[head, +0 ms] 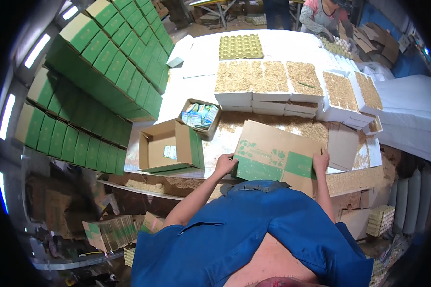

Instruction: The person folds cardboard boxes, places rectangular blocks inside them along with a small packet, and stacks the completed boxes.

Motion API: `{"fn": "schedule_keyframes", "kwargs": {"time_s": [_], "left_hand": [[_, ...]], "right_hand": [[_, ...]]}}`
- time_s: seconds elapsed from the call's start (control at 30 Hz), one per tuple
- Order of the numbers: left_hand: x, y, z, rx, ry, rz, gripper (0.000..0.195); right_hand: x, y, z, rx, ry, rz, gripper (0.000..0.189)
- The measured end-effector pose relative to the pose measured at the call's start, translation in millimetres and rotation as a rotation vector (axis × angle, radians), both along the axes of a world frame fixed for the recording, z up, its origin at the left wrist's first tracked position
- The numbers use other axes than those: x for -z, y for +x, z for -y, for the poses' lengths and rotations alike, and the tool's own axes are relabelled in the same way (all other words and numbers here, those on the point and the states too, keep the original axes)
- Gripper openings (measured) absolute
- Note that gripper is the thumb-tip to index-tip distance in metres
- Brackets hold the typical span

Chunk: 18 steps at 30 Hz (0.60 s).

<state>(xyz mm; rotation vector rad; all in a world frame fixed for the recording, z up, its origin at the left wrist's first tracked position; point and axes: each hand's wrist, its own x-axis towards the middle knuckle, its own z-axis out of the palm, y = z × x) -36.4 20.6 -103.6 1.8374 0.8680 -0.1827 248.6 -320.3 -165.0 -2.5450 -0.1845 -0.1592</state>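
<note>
A flattened cardboard box (262,143) with green printing lies tilted between my two hands at the near edge of the table. Its left edge is gripped by my left hand (227,164), its right edge by my right hand (321,160). To the left stands an open cardboard box (159,147) with green outer sides and a few small printed packets (170,152) inside. Behind it, a smaller carton (216,126) is filled with blue and green packets (200,114).
Stacked green boxes (107,64) rise at the left. White foam boxes (269,96) topped with brown, loose filling stand across the table, before a moulded egg tray (241,47). A co-worker (325,18) handles eggs at the far right. Folded cartons (115,232) stand below left.
</note>
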Motion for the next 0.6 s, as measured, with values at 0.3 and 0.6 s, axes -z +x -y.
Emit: {"fn": "schedule_keyframes", "kwargs": {"time_s": [0.3,0.6], "left_hand": [[12.7,-22.9,10.5,-0.455,-0.037,0.394,0.018],[-41.6,-5.3,-36.7,-0.275,0.191,0.591,0.029]], "right_hand": [[-44.8,1.7,-13.9,0.048,0.718,-0.024,0.047],[-162.9,18.3,-56.4,-0.153,1.133,0.070,0.048]]}}
